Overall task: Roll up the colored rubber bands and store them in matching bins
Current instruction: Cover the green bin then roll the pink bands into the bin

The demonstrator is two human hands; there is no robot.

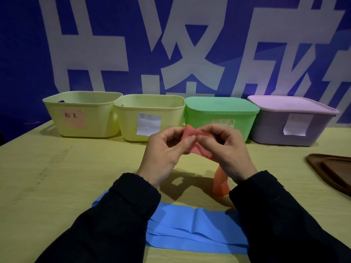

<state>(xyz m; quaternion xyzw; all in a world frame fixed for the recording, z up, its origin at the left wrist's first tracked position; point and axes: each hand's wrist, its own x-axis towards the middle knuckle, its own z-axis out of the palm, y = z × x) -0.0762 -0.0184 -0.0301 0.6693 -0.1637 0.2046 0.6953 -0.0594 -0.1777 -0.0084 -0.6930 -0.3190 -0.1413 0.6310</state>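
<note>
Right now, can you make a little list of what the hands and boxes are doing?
left hand: pinches pink band
right hand: pinches pink band
pink band: held up, tail hanging to table
blue band: flat on table
yellow bins: open
green bin: lidded
purple bin: lidded
brown tray: far right

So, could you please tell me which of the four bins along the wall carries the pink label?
The leftmost bin, pale yellow and open-topped, carries a pink handwritten label; the other three bins carry pale paper labels.
</note>
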